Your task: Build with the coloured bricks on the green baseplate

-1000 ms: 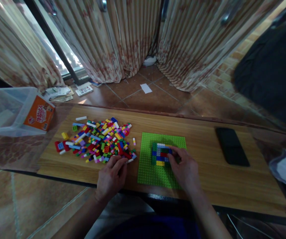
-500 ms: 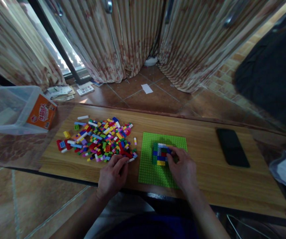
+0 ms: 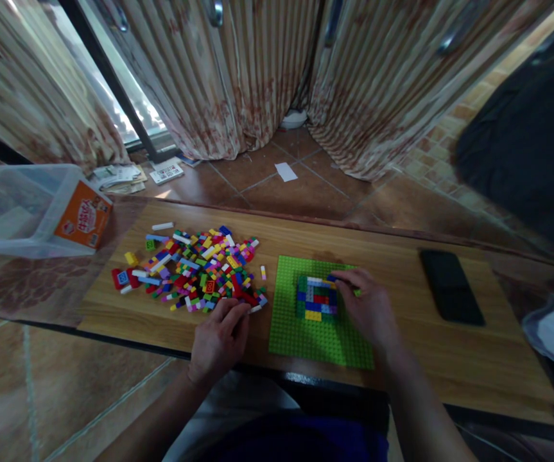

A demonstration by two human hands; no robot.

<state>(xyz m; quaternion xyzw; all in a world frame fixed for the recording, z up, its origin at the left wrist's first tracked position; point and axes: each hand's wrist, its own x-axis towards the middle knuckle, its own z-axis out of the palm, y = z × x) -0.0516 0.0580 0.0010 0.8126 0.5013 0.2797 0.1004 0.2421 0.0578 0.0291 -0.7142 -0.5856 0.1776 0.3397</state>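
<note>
On the green baseplate (image 3: 289,340) stands a low block structure (image 3: 312,315) of several colours, with a raised border around red and blue bricks. At its far right corner my right hand (image 3: 368,305) pinches a small dark blue brick (image 3: 332,278) between thumb and finger. Left of the plate, my left hand (image 3: 221,330) rests at the near edge of a pile of loose toy bricks (image 3: 199,263). Its fingers are curled together, and whatever is in them is hidden. A red brick (image 3: 245,295) lies just beyond those fingertips.
A black phone (image 3: 451,287) lies on the right of the wooden table (image 3: 402,269). A clear plastic bin (image 3: 26,205) with an orange label is at the left end. Papers (image 3: 117,178) lie beyond the table, before the curtains (image 3: 252,77).
My right hand has moved away from me and slightly right, from the structure's inner right side to its far right corner, uncovering the red bricks. The left hand has stayed put.
</note>
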